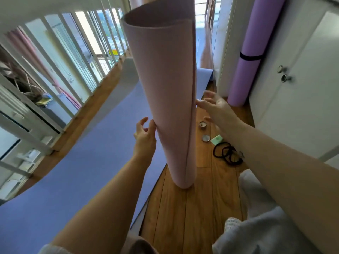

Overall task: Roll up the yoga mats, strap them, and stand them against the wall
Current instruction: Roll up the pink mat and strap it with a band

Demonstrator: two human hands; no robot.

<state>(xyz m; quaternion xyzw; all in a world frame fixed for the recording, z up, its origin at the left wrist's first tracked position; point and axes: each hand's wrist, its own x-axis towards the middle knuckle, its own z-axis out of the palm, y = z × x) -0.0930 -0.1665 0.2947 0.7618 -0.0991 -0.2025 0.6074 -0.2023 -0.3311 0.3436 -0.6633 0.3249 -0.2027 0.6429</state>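
A loosely rolled pink yoga mat (170,99) stands upright on its end on the wooden floor, its top wide open. My left hand (145,134) touches its left side with relaxed, spread fingers. On the other side my right hand (214,105) is open, its fingertips at or just off the mat's right edge. A blue mat (102,136) lies unrolled flat on the floor to the left. A purple mat (251,52), rolled and bound by a black strap (250,56), leans upright against the white wall. Black straps (227,153) lie loose on the floor.
A white railing (60,70) runs along the left beside the blue mat. A white door with a knob (283,77) is at the right. Two small round tins (202,125) and a green card (217,139) lie on the floor. My pale-clothed legs (256,208) are at bottom right.
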